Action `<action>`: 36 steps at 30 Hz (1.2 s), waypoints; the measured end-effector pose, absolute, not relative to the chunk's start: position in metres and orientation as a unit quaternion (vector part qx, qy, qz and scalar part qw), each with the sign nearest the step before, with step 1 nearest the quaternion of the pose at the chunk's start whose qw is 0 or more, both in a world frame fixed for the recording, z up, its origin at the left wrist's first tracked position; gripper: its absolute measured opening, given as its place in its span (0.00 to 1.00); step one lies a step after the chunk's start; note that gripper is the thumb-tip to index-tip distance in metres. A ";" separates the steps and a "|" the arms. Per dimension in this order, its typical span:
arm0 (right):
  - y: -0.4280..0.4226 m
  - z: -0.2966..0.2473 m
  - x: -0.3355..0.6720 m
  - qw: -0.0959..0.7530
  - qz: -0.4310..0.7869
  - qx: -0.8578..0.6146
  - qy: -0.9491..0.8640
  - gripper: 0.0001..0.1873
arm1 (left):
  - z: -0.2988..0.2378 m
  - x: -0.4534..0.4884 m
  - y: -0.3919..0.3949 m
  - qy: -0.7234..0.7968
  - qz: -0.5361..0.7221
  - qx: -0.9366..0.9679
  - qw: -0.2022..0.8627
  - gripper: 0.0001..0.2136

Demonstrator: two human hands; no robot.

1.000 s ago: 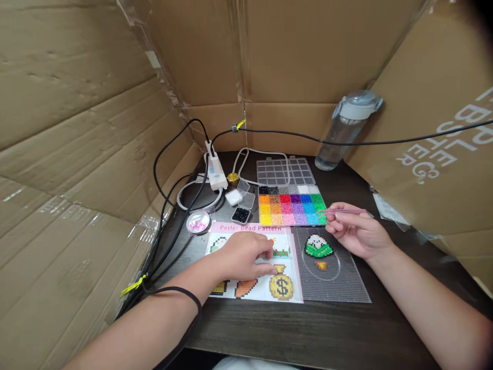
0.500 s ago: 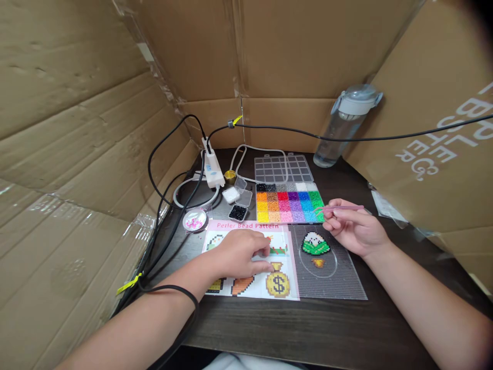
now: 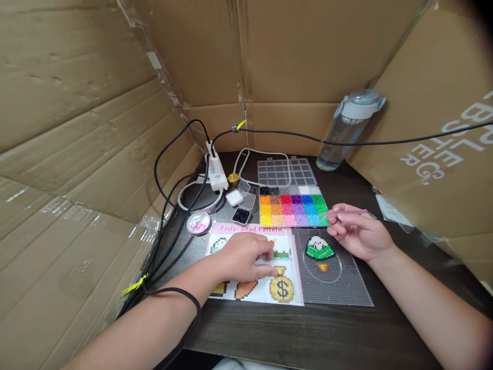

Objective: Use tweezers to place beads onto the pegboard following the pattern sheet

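As the person's right hand point(image 3: 360, 234) grips pink tweezers point(image 3: 348, 211) between thumb and fingers, the tips point left over the near right corner of a bead box point(image 3: 292, 226), by its green beads point(image 3: 317, 201); whether they pinch a bead is too small to tell. Just in front of the box lies a gridded pegboard point(image 3: 331, 295), bearing a white and green rice ball point(image 3: 319, 248) made of beads and edged in black, with a small orange and yellow piece point(image 3: 322, 267) nearer the person. Along the pegboard's left side, a sheet point(image 3: 297, 295) titled "Perler Bead Pattern" shows a money bag point(image 3: 281, 288). The left hand point(image 3: 244, 256) covers part of the sheet, fingers curled, the thumb spread apart from them and near the bag's neck. Beyond the box is a gridded lid point(image 3: 287, 172); to its left sit black beads point(image 3: 241, 216) and white beads point(image 3: 233, 198), each boxed, a gold cup point(image 3: 233, 179) and a dish point(image 3: 197, 216) with pink beads. A power strip point(image 3: 216, 169) lies farther back, a water bottle point(image 3: 344, 131) stands at back right, and a black cable point(image 3: 288, 133) stretches across, with cardboard point(image 3: 192, 51) walling the dark table point(image 3: 308, 334)
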State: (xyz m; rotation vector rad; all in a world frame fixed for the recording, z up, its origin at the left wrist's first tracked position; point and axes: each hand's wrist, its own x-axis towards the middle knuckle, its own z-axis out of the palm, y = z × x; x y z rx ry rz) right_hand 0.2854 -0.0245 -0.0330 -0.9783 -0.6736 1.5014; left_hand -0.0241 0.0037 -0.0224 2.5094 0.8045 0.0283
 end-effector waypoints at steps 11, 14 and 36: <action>-0.024 -0.034 0.285 0.586 0.631 -0.411 -0.298 0.08 | -0.023 -0.025 0.003 0.304 0.011 0.918 0.255 0.15; -0.024 -0.033 0.285 0.596 0.620 -0.409 -0.306 0.07 | -0.023 -0.025 0.003 0.303 0.004 0.919 0.251 0.14; -0.024 -0.031 0.283 0.618 0.549 -0.406 -0.389 0.13 | 0.018 -0.015 -0.037 0.330 -0.067 0.936 0.103 0.10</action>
